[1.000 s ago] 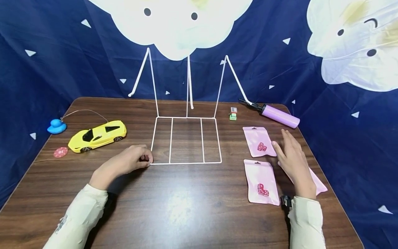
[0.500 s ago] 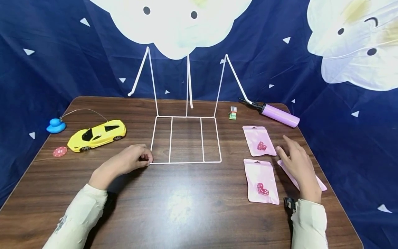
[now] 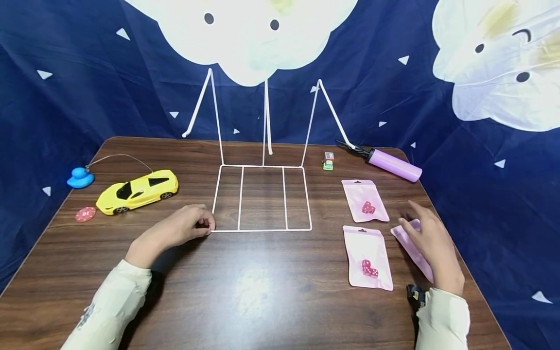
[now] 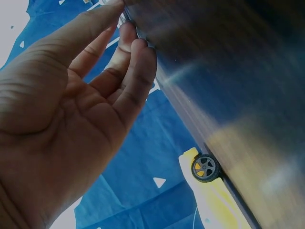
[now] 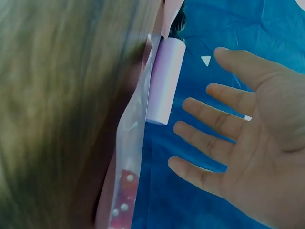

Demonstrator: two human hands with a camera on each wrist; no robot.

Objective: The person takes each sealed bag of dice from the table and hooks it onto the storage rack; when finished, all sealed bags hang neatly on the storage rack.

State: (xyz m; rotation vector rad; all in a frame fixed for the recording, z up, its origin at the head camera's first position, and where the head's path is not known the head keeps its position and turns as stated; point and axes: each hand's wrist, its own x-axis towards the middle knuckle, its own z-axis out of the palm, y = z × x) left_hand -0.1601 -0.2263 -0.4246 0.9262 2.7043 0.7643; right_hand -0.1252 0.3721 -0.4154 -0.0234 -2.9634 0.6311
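In the head view a white wire rack (image 3: 262, 230) with tall hooked prongs stands mid-table. My left hand (image 3: 187, 224) pinches its front left corner; the left wrist view shows the thumb and fingertips (image 4: 127, 28) together at the wire. The right hand (image 3: 430, 243) hovers over a pink zip bag (image 3: 412, 249), partly covering it. Its fingers are spread and hold nothing, as the right wrist view shows (image 5: 205, 143). Left of it lie two more pink bags, one farther back (image 3: 358, 192) and one nearer (image 3: 364, 243), each with red dice showing through its window.
At the left are a yellow toy car (image 3: 137, 190), a blue duck (image 3: 80, 179) on a string and a red chip (image 3: 85, 214). Behind the bags lie a purple pump (image 3: 395, 165) and a small green-and-red toy (image 3: 328, 162). Dark blue cloth (image 3: 376, 58) hangs behind the table.
My right hand has shifted right and toward me, away from the far bag, uncovering the left part of the bag beneath it. The left hand stays at the rack corner.
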